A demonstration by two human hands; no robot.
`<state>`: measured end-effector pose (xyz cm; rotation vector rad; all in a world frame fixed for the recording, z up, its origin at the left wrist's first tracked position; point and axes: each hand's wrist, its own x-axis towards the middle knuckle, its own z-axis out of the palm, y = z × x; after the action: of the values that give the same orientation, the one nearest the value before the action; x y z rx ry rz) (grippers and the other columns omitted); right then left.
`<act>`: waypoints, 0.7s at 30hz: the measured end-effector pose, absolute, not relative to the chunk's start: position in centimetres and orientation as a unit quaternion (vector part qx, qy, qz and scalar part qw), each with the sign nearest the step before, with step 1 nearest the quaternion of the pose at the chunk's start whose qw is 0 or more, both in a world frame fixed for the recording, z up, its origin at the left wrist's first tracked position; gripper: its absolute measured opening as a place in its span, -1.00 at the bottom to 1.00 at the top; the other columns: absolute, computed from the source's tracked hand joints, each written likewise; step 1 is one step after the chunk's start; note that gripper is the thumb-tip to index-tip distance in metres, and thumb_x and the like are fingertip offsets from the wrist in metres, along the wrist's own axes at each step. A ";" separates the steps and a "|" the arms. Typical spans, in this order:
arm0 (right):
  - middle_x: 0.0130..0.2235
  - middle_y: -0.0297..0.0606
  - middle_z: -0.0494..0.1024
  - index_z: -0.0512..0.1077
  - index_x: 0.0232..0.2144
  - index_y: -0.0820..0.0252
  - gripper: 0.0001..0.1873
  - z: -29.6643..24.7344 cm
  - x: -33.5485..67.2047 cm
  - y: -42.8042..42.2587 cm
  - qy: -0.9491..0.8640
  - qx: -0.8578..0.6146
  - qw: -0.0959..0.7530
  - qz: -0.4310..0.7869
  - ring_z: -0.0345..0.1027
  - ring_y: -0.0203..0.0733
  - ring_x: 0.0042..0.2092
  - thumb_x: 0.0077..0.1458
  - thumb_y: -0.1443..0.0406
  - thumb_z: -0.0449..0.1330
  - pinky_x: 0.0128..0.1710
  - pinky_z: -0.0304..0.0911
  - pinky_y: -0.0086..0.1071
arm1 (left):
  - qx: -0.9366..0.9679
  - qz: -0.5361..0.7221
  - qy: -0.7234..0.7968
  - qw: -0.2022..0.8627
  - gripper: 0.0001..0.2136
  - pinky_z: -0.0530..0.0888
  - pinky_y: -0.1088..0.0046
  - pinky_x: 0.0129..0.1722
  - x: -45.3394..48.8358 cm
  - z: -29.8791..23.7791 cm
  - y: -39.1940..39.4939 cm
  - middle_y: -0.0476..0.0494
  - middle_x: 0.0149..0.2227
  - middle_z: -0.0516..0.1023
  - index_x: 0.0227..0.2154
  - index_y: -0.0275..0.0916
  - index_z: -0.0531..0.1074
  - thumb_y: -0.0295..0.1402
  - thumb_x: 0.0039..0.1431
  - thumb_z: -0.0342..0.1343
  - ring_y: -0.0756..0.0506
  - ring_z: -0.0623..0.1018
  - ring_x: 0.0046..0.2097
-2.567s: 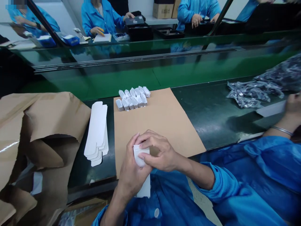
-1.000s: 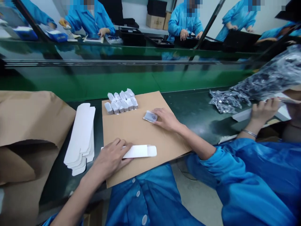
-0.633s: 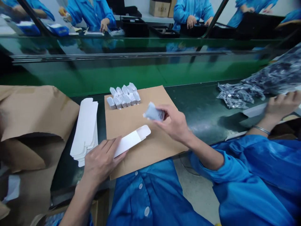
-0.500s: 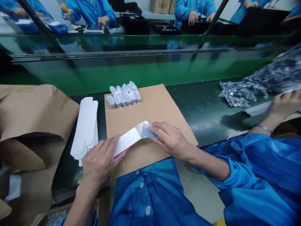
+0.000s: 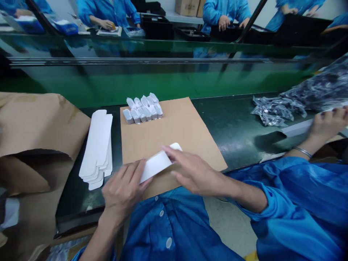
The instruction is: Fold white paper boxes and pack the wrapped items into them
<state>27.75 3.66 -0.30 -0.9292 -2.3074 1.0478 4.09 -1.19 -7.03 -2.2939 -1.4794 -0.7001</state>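
Observation:
A slim white carton (image 5: 156, 166) lies slantwise over the cardboard sheet (image 5: 179, 123), its lower end wrapped by the fingers of my left hand (image 5: 123, 186). At its upper end, where a flap stands out, my right hand (image 5: 197, 172) has its fingertips against the carton, thumb and fingers apart. The inside of the carton is hidden from me. Small white wrapped pieces (image 5: 144, 108) stand in two rows at the sheet's far left corner. To the left of the sheet is a pile of flat white cartons (image 5: 95, 145).
A large brown paper-lined box (image 5: 40, 123) stands at the left. On the right are clear plastic bags (image 5: 274, 108) and a neighbour's hand (image 5: 326, 127). A green-sided conveyor (image 5: 163, 79) runs across the back, with co-workers in blue beyond it.
The pale printed piece that my right fingers held at the carton's mouth is out of sight now. My right fingers have spread, and the carton has shifted slightly right.

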 end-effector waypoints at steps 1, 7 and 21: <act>0.22 -0.05 0.31 0.03 0.32 0.12 -0.26 -0.8 27.4 3.4 -0.828 -0.347 0.221 0.381 0.23 0.00 0.22 0.14 0.37 0.17 0.20 0.23 0.00 | -0.803 -0.241 -0.525 0.150 -0.53 0.39 0.37 -0.36 4.7 -7.1 -1.3 -0.19 -0.22 0.63 0.08 -0.21 0.41 -0.13 0.14 0.19 -0.17 0.58 -0.27; -0.22 -0.23 0.56 0.50 -0.04 0.08 -0.66 -1.8 28.5 6.0 -0.704 -0.478 0.339 0.402 0.47 -0.17 -0.20 0.10 0.23 0.27 -0.17 0.44 -0.25 | -0.780 -0.296 -0.551 0.032 -0.47 0.45 0.31 -0.11 7.0 -5.4 -0.6 -0.23 -0.03 0.59 0.13 -0.18 0.37 -0.05 0.15 0.15 -0.21 0.58 -0.07; -0.38 -0.21 0.54 0.50 -0.17 0.08 -0.79 1.5 40.8 19.1 -0.820 -0.440 0.346 0.121 0.45 -0.19 -0.40 0.13 0.20 0.23 -0.50 0.33 -0.42 | -0.470 -0.137 -0.872 0.000 -0.37 0.46 -0.05 -0.06 -3.5 -4.9 3.8 -0.45 0.14 0.42 0.28 -0.26 0.13 -0.10 0.20 0.01 -0.44 0.49 0.07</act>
<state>40.84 19.05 1.46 -1.1428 -2.1283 0.3135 -3.52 3.75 -4.93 -1.4758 -2.7400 -0.4289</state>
